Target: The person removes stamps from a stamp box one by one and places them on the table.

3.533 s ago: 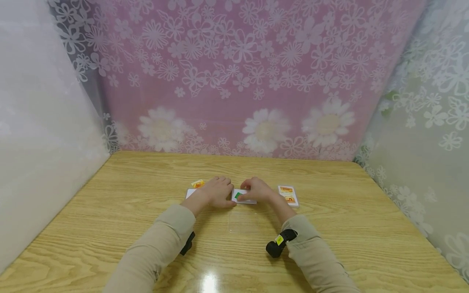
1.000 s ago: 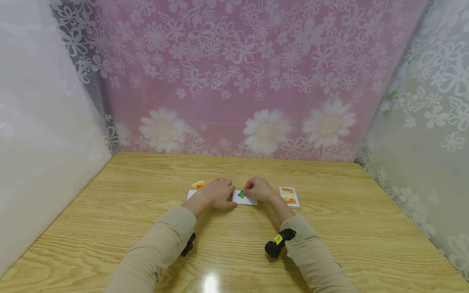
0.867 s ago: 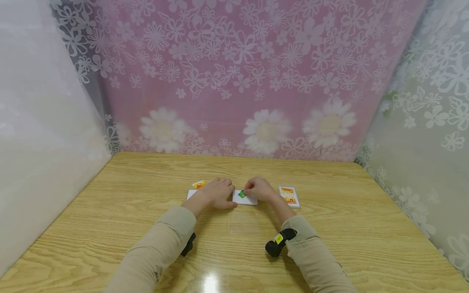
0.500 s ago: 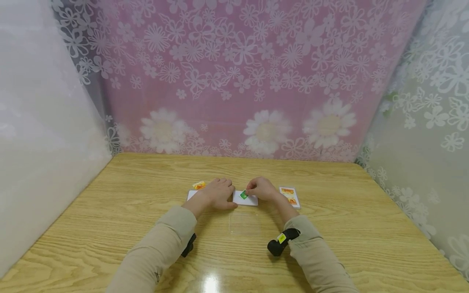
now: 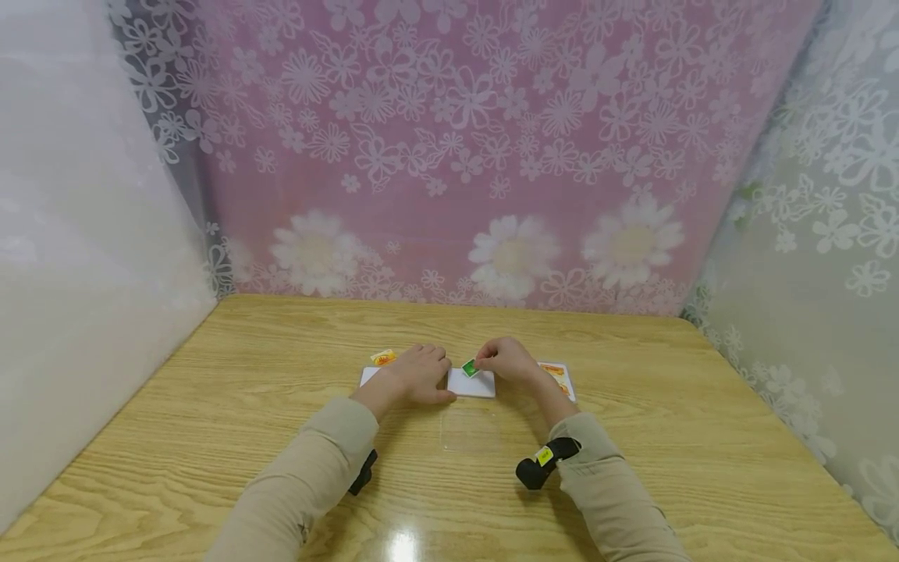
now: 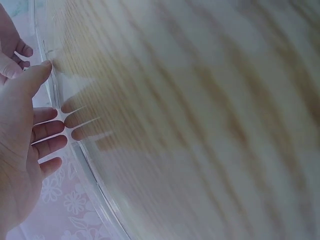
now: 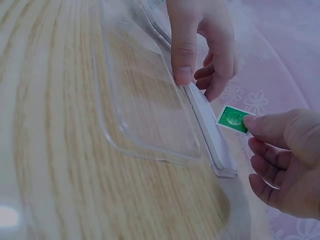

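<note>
A small green stamp (image 7: 233,120) with a white border is pinched by a corner between the thumb and fingers of my right hand (image 5: 507,361). It is tilted just above a flat white slab (image 5: 472,384), whose upper face is bare. My left hand (image 5: 417,375) rests at the slab's left end, thumb toward the near edge and fingers pointing away; in the left wrist view those fingers look nearly straight. Part of another white piece (image 5: 370,373) shows left of that hand, which covers the rest.
A clear plastic lid (image 7: 150,110) lies on the wooden table (image 5: 281,484) in front of the slab. Behind my left hand is a yellow-orange piece (image 5: 383,357). To the right, partly behind my right hand, sits a white case with orange pictures (image 5: 563,375).
My right hand has gone from touching the green stamp on the white slab to pinching and lifting its edge; the stamp has risen and shifted slightly right. My left hand stays in place.
</note>
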Action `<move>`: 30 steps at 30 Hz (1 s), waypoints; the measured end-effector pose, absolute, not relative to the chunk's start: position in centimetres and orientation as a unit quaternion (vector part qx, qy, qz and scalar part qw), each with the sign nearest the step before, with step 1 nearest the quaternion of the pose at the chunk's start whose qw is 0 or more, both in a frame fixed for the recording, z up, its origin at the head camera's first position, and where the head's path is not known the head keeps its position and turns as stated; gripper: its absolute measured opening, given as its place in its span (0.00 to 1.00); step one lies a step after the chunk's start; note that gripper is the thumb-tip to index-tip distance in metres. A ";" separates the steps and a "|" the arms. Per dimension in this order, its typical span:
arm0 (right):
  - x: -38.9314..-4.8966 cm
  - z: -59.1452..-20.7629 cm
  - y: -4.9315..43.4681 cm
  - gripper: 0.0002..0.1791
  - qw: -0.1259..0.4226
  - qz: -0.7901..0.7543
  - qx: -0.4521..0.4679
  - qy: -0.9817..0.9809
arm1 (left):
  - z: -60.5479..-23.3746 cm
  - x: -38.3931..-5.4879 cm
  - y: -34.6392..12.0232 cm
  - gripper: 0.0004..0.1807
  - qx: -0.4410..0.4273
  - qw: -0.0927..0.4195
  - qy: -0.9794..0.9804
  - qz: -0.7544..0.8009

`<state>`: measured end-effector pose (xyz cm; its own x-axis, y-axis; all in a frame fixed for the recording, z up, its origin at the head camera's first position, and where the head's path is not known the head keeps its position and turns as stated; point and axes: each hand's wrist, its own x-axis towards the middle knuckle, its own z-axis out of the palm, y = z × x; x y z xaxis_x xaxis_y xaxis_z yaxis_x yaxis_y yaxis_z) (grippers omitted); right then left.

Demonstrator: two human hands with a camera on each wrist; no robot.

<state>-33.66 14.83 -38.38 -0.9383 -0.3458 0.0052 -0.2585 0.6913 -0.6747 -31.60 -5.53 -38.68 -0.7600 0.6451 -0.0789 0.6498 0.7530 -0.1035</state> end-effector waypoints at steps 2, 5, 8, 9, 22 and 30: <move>-33.7 -38.3 14.9 0.06 0.064 -0.361 -0.159 0.917 | -38.6 -31.6 -5.6 0.33 0.344 0.023 0.937 -0.061; -33.8 -38.2 14.8 0.06 0.070 -0.370 -0.144 0.915 | -38.6 -31.5 -5.6 0.34 0.342 0.026 0.937 -0.063; -34.1 -38.2 14.7 0.06 0.070 -0.378 -0.135 0.913 | -38.5 -31.5 -5.6 0.35 0.340 0.022 0.938 -0.065; -34.1 -38.2 14.7 0.07 0.071 -0.379 -0.133 0.913 | -38.5 -31.5 -5.7 0.34 0.340 0.022 0.938 -0.067; -34.3 -37.4 13.9 0.09 0.050 -0.391 -0.126 0.910 | -38.6 -31.4 -5.7 0.33 0.344 0.018 0.937 -0.061; -35.0 -37.4 13.4 0.10 0.058 -0.390 -0.114 0.912 | -38.6 -31.6 -5.7 0.32 0.346 0.018 0.936 -0.056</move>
